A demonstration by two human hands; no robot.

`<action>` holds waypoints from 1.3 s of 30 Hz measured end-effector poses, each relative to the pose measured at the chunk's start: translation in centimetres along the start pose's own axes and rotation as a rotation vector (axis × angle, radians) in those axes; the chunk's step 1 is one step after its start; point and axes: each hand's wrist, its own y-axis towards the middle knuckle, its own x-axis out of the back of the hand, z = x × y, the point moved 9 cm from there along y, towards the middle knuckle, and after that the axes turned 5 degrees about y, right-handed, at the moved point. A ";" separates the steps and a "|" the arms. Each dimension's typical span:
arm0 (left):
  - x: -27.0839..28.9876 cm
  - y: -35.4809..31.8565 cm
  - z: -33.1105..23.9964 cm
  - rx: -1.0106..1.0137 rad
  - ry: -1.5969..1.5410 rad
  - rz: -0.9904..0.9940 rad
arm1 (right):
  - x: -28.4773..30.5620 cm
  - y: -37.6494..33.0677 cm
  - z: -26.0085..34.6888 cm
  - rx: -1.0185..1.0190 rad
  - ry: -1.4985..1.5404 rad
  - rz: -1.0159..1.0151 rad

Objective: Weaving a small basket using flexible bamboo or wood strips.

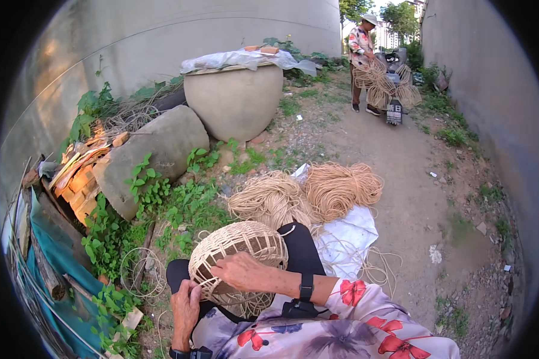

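The woven basket (236,254), a rounded dome of pale cane with open gaps in its weave, is resting on the person's lap at about 6 o'clock in the view, mouth turned down toward the dark trousers; the right hand (242,272) is lying across its near side, fingers curled and pressing on the weave, with a dark strap at the wrist; the left hand (185,308) is sitting at the basket's 7 o'clock edge, fingers bent against the rim, though whether it is pinching a strand is hard to tell from here. Two coils of cane (308,194) are lying on a white sheet (350,236) at 12 o'clock from the basket, just beyond the knees; loose strands are trailing off the sheet toward 3 o'clock. A large round clay jar (233,102) under a plastic cover is standing at 11 o'clock, with a grey boulder (156,149) leaning beside it and a stack of bricks (81,179) at 9 o'clock. Another person (362,60) is standing far off at 1 o'clock, handling more coils.
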 end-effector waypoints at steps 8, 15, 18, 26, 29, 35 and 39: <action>-0.4 2.5 -0.9 -0.010 0.057 -0.043 | 1.4 -1.2 -2.9 -0.069 0.068 -0.069; -1.7 5.2 -7.6 -0.189 0.426 0.007 | -0.6 -4.6 -8.1 -0.211 0.385 -0.156; -3.3 5.4 -10.2 -0.238 0.503 0.077 | 0.0 -7.1 -8.7 -0.292 0.483 -0.188; -3.4 6.1 -9.7 -0.201 0.477 0.150 | 1.3 -7.9 -7.7 -0.336 0.554 -0.207; -3.1 6.5 -10.3 -0.290 0.495 0.159 | 1.3 -7.9 -7.6 -0.316 0.526 -0.260; -4.3 9.9 -10.2 -0.190 0.295 0.400 | 2.7 -8.4 -6.8 -0.326 0.486 -0.389; -5.5 11.8 -12.4 -0.321 0.154 0.442 | 2.7 -8.7 -7.4 -0.482 0.547 -0.454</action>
